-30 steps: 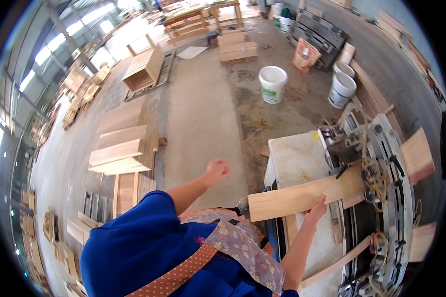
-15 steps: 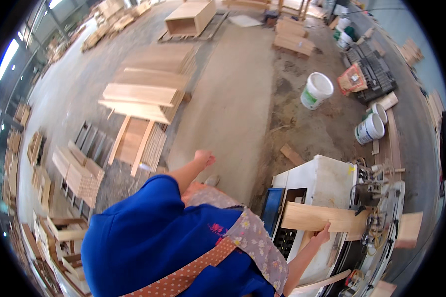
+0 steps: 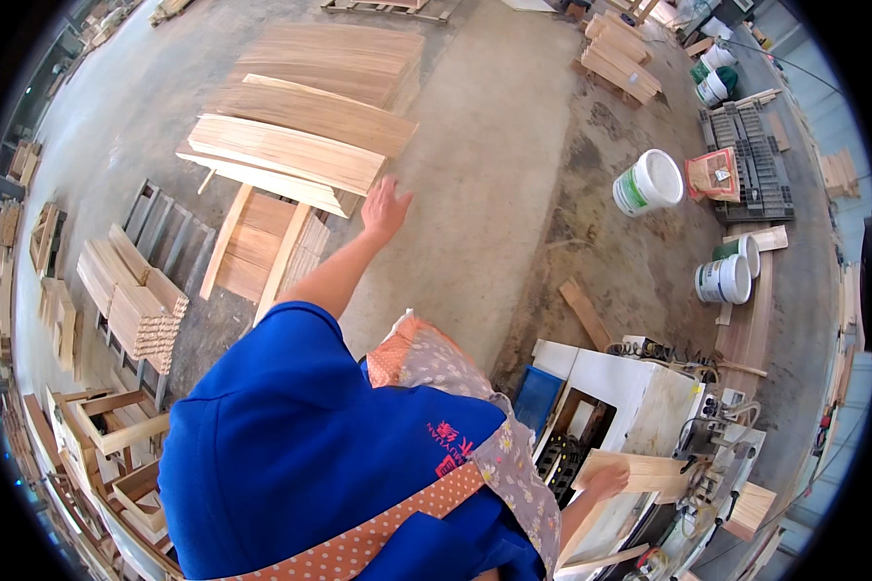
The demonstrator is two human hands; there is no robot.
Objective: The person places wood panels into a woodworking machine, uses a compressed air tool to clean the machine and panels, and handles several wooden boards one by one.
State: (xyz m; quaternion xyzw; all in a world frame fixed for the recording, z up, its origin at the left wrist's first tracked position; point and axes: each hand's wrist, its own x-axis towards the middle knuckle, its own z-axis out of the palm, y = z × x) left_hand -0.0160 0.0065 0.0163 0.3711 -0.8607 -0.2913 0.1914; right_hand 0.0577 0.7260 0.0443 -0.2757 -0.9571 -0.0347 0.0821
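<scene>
Station: white machine (image 3: 664, 402), taken as landmark for all places below.

Board (image 3: 654, 473): lies across the top of the machine, near end toward the person, far end among the fittings (image 3: 704, 476) along the machine's right side. Whether the fittings clamp it cannot be told.

Right hand (image 3: 606, 481): laid over the near end of the board, in contact. Fingers partly hidden; cannot tell whether they grip or only rest.

Left hand (image 3: 386, 208): fingers loosely spread, nothing seen in it. Held out well left of the machine and farther ahead, just beside the right end of the stack (image 3: 286, 155) of pale boards. Contact with the stack cannot be told.

Also noted: blue tray (image 3: 538, 395) just left of the machine; loose strip (image 3: 584, 315) on the floor beyond its far left corner; white bucket (image 3: 648, 184) farther ahead of it.

Step in hand (judgement): one board attended at the machine with the right hand while the left reaches toward the stack. Next move (judgement): calls for the left fingers to close on a single board's edge without dragging its neighbours, and for the right to keep the machine's board from shifting.
</scene>
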